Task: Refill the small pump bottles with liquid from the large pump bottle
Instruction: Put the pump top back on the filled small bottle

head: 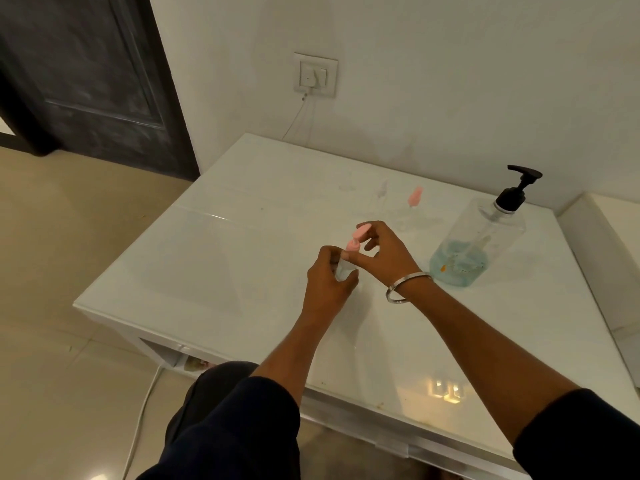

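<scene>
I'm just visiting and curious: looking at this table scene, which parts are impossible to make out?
All from the head view:
- Small clear bottle with pink pump: its liquid level, hidden by the left hand gripping it.
- Right hand at the pink pump: blurred, so turning or pressing is unclear.
- Two small bottles farther back: blurred, so contents unreadable.
- Large clear bottle with black pump: label too small to read.

View: single head-worn wide-angle camera, no second view to overlap.
Position: above near edge of the glossy white glass-topped table (242, 271).
Facing: forward and down, toward the white plaster wall (450, 81).
Nearness: close; both forearms fill lower frame.
Edges: dark panelled door (86, 71) upper left, beige tiled floor (52, 254) left.
</scene>
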